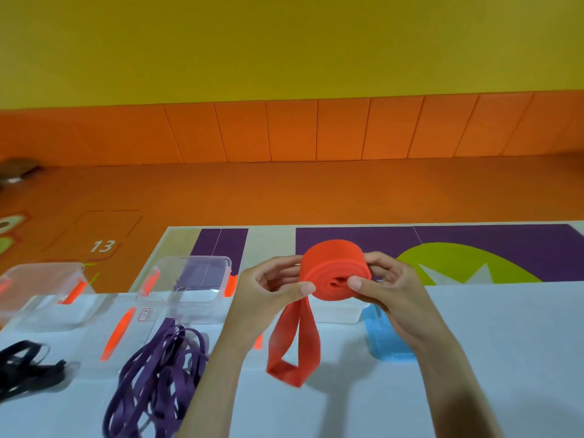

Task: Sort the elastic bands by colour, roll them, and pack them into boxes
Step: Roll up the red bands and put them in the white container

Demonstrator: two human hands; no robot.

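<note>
Two loose heaps wait at the left of the surface (505, 358): black bands (28, 365) at the edge and purple bands (158, 374) nearer the middle, kept apart, I judge, so the colours do not mix. Behind them stand two clear boxes with orange clips, lids off. The left box (44, 289) is behind the black heap and the middle box (189, 279) behind the purple, each probably meant for its own colour. A lid (120, 330) lies flat between the heaps. Further right I have the red roll (335, 273) lifted off the surface between both hands. My left hand (271, 282) pinches the roll's near rim, thumb in front and fingers (278, 273) curled behind, which seems to stop the outer wrap from springing loose. A tail (294, 352) of unrolled band hangs from the roll in a loop, its fold low over the surface, so the rolling is not finished. My right hand (388, 286) clamps the other side, thumb pressed at the coil's centre and fingers (384, 263) wrapped round the back. That grip should let me turn the core and take the tail up. Below my right wrist sits a blue piece (385, 339), partly hidden; I cannot tell whether it is a band or part of a box.
</note>
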